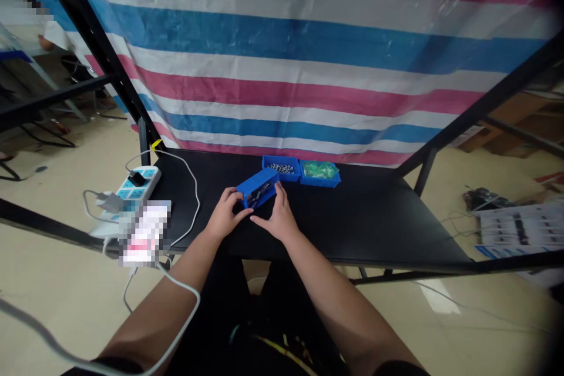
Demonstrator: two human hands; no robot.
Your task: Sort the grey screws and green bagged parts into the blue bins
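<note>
Between my two hands a small blue plastic parts bin [258, 183] is tilted, its opening turned toward me. Dark, slim pieces [259, 194] lie inside, too small to name. My left hand [225, 212] grips the bin's left end, with the thumb near its lower edge. At the right end, the fingers of my right hand [281, 214] hold the side while the thumb points inward below the bin. Just behind stand a second blue bin [291, 177] with many small metallic pieces and a third blue bin [324, 181] with green pieces in clear plastic.
The black table [352, 223] has a dark metal frame with a striped plastic sheet [286, 94] behind it. At the left are a power strip [152, 179], white cables and a blurred phone [145, 232]. Another person [53, 29] is at the far left.
</note>
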